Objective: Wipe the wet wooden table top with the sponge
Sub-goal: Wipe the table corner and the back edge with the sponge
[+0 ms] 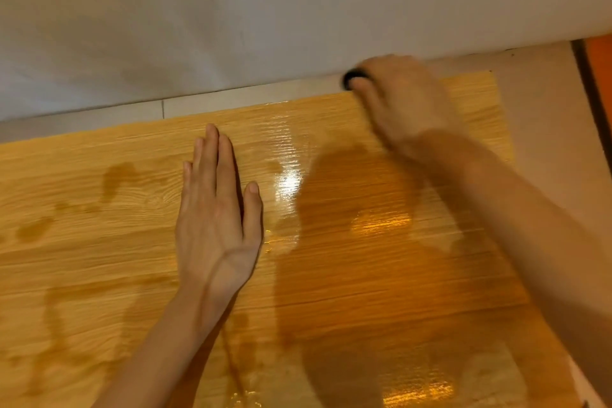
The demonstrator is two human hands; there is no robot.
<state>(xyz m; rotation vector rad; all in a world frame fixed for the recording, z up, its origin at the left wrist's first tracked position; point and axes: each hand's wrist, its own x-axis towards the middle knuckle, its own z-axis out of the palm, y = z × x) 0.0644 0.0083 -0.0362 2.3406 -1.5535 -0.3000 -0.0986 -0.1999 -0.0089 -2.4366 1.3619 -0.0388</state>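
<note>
The right hand (397, 99) is up in the upper right of the frame, blurred, at the far edge of the table (99, 262) where it runs along the white wall (198, 10). Under its fingertips a dark bit of the sponge (355, 74) pokes out; the rest is hidden beneath the hand. Its grip looks curled over the sponge, pressing it down, though the blur keeps me from seeing the fingers plainly. The left hand (217, 219) lies flat at the centre of the frame, fingers straight and close together, thumb a little apart, palm on the wood, holding nothing.

What could go wrong, as I judge it: the sponge sits right at the far edge, near the right corner, so a stroke carried further could run off the wood onto the pale ledge (231, 99) or bump the wall, pushing water into that gap. The glossy wet sheet (288, 182) beside the left thumb, and the shiny patch (381, 223) lower right of it, are slick; the bracing palm could slide if it leans harder. The darker damp blotches (119, 175) at the left of the frame lie well apart from the sponge and could easily be missed.

Counting: two hands, one sponge, one table. The damp blotches on the left half are several, but they run together too much for an exact count.
</note>
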